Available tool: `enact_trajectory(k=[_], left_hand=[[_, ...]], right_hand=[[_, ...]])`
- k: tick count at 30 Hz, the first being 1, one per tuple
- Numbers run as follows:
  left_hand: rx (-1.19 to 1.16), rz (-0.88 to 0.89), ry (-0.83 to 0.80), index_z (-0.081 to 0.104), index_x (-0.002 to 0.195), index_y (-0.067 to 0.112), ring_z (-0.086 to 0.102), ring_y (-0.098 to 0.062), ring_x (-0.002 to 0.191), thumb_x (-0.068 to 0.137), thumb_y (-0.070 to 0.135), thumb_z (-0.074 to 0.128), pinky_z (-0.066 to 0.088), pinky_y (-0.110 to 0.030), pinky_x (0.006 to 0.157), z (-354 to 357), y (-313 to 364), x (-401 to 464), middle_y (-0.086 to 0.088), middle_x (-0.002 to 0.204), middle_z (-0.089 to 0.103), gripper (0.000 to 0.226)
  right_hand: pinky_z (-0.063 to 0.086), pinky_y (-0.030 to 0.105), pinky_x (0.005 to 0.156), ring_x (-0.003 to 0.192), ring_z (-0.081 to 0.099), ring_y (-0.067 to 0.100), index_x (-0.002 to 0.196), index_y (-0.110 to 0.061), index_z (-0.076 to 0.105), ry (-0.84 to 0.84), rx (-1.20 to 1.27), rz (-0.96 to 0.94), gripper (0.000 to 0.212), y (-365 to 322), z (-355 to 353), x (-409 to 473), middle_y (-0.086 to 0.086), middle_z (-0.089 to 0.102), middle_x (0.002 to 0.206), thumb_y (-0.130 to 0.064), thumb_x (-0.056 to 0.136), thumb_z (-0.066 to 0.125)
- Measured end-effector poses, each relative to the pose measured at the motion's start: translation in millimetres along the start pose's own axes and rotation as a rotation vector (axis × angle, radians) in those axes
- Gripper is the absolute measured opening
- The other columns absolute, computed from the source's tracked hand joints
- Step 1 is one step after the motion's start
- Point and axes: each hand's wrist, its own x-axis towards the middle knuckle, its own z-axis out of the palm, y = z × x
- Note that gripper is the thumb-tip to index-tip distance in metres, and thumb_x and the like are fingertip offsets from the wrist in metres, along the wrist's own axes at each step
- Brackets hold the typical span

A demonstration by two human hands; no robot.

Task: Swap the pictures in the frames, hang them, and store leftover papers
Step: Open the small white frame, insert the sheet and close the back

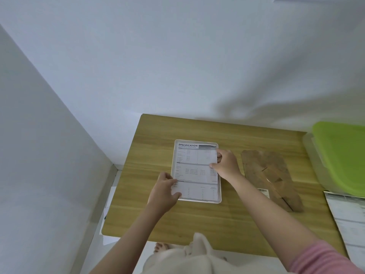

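A white picture frame (197,201) lies flat on the wooden table (197,222). Inside it lies a printed sheet headed SPECIFICATION (195,169). My left hand (165,191) pinches the sheet's lower left edge. My right hand (227,165) holds the sheet's upper right edge with its fingertips. To the right of the frame lies the brown backing board (270,177) with its stand flap, flat on the table.
A clear storage box with a green lid (341,155) stands at the table's far right. Another printed picture sheet (349,220) lies at the right edge in front of it. White walls close in behind and on the left. A bare foot (161,247) shows below the table's near edge.
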Motion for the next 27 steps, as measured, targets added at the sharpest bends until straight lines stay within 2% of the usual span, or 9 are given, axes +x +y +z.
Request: enact_trajectory(k=[4,8,16,20,24,27], left_hand=[[0.001,0.008,0.005,0.055,0.127,0.008,0.056,-0.011,0.085,0.077,0.023,0.071,0.052,-0.022,0.080,0.4,-1.6,1.9,0.005,0.116,0.040,0.055],[-0.010,0.014,0.006,0.055,0.127,0.008,0.055,-0.010,0.086,0.077,0.023,0.071,0.049,-0.017,0.079,2.7,-4.7,2.9,0.005,0.116,0.038,0.055],[-0.069,0.019,0.106,0.057,0.123,0.011,0.054,-0.012,0.091,0.081,0.026,0.068,0.048,-0.017,0.080,6.7,1.2,3.2,0.002,0.115,0.043,0.046],[-0.103,0.056,0.122,0.058,0.119,0.014,0.054,-0.006,0.087,0.083,0.028,0.066,0.042,-0.013,0.073,16.6,25.2,4.5,0.003,0.114,0.045,0.039],[-0.103,0.102,0.079,0.056,0.120,0.017,0.054,-0.005,0.087,0.084,0.031,0.064,0.047,-0.019,0.075,42.8,64.6,4.9,0.005,0.114,0.044,0.039],[-0.129,0.119,0.066,0.053,0.124,0.018,0.054,-0.003,0.086,0.084,0.029,0.064,0.043,-0.016,0.074,72.3,99.3,1.7,0.005,0.113,0.044,0.043]], right_hand=[[0.049,0.029,0.083,0.093,0.059,0.022,0.117,-0.013,0.062,0.018,-0.004,0.021,0.048,3.5,3.8,2.3,0.004,0.050,0.104,-0.005,0.072,0.075],[0.039,0.022,0.076,0.085,0.050,0.017,0.122,-0.013,0.058,0.012,-0.016,0.043,0.049,5.0,5.3,3.5,0.005,0.042,0.104,-0.007,0.076,0.073],[0.043,0.023,0.079,0.092,0.056,0.016,0.131,-0.016,0.052,0.062,0.102,0.048,0.053,16.3,-4.6,-8.3,0.007,0.047,0.119,-0.018,0.082,0.070],[0.043,0.022,0.079,0.095,0.055,0.015,0.132,-0.015,0.051,0.142,0.142,0.064,0.053,36.8,-23.2,-29.3,0.003,0.048,0.119,-0.021,0.083,0.070],[0.043,0.022,0.080,0.094,0.055,0.016,0.129,-0.012,0.054,0.189,0.094,0.072,0.049,71.7,-48.3,-50.7,0.000,0.045,0.111,-0.020,0.083,0.070],[0.046,0.029,0.084,0.098,0.054,0.018,0.127,-0.011,0.055,0.205,0.018,0.089,0.046,102.2,-74.3,-62.9,0.000,0.044,0.110,-0.022,0.085,0.067]])
